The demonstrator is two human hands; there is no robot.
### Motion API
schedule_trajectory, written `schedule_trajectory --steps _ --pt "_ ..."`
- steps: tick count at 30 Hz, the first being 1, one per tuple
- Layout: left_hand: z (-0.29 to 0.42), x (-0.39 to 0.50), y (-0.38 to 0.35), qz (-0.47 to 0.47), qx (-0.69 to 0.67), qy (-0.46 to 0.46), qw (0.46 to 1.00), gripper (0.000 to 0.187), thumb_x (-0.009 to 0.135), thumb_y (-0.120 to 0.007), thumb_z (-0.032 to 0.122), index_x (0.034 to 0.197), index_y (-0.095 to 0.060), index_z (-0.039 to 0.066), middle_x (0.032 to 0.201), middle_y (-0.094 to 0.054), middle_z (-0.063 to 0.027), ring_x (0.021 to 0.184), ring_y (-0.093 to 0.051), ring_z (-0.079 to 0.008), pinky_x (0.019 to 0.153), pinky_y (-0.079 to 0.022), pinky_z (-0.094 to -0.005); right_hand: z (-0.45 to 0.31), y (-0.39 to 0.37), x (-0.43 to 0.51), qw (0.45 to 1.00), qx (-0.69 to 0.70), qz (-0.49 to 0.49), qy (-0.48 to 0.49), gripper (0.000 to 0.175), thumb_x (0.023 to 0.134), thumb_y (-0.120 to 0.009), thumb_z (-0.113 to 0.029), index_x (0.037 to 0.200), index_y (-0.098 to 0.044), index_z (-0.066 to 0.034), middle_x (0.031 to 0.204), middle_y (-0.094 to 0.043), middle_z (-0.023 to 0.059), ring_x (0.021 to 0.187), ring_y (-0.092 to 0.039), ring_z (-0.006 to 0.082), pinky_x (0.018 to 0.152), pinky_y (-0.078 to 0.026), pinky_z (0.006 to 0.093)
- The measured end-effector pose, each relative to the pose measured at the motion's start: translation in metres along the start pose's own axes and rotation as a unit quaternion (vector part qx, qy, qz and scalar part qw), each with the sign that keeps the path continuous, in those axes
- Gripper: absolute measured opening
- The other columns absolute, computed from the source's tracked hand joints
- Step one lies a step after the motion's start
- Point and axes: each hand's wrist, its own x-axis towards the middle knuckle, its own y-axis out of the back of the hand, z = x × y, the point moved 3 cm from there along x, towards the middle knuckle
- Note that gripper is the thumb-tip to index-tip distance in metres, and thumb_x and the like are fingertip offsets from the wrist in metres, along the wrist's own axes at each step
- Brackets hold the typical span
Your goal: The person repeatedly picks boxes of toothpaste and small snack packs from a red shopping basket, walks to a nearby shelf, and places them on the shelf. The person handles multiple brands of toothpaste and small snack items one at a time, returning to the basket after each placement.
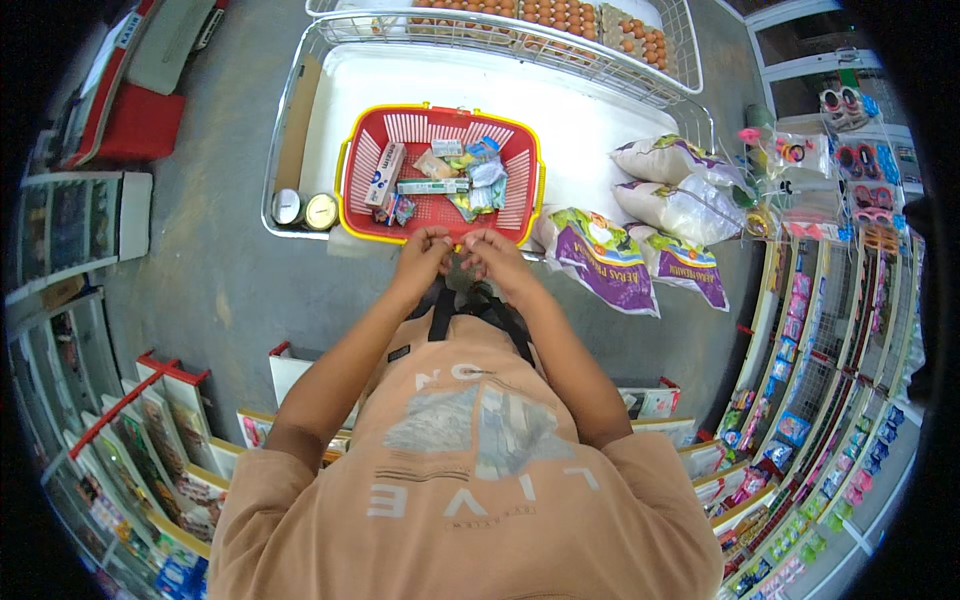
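Note:
A red plastic shopping basket with yellow rim and handles stands on a white wire-edged display table. Inside it lie a long toothpaste box, a green-and-white box, a small pale box and several colourful packets. My left hand and my right hand are close together at the basket's near rim, fingertips bent inward. Whether either one pinches the rim or something small cannot be made out.
Two tins stand left of the basket. Rice sacks lie to its right, some overhanging the table edge. Trays of eggs fill a wire rack behind. Stocked shelves line the right side, and display racks the left.

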Motion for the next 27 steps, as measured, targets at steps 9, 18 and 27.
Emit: schedule_trajectory --steps 9,18,27 --pt "-0.077 0.232 0.096 0.137 0.251 0.131 0.949 0.072 0.084 -0.072 0.03 0.143 -0.049 -0.005 0.137 -0.051 -0.0272 0.129 -0.049 -0.0395 0.109 -0.041 -0.0448 0.062 0.047 0.196 0.972 -0.095 0.172 -0.13 0.039 0.096 -0.068 -0.029 0.124 -0.062 -0.0017 0.116 -0.068 0.0119 0.09 -0.07 0.0193 0.066 -0.053 0.0326" --pt "-0.064 0.248 0.082 0.161 0.389 0.102 0.901 0.111 0.08 -0.075 0.032 0.157 -0.01 -0.014 0.159 -0.019 -0.0397 0.148 -0.023 -0.0519 0.126 -0.02 -0.0482 0.103 0.054 0.247 0.947 -0.261 0.184 -0.021 0.087 0.083 -0.081 -0.033 0.154 -0.042 -0.0002 0.145 -0.051 0.0275 0.137 -0.05 0.0396 0.116 -0.04 0.0438" --pt "-0.064 0.257 0.073 0.23 0.329 0.245 0.882 0.114 0.08 -0.076 0.033 0.157 -0.006 -0.014 0.162 -0.015 -0.0353 0.149 -0.024 -0.0511 0.126 -0.023 -0.051 0.1 0.055 0.237 0.946 -0.247 0.205 -0.05 0.088 0.079 -0.084 -0.029 0.153 -0.046 0.0 0.144 -0.049 0.028 0.135 -0.049 0.0414 0.117 -0.039 0.0452"
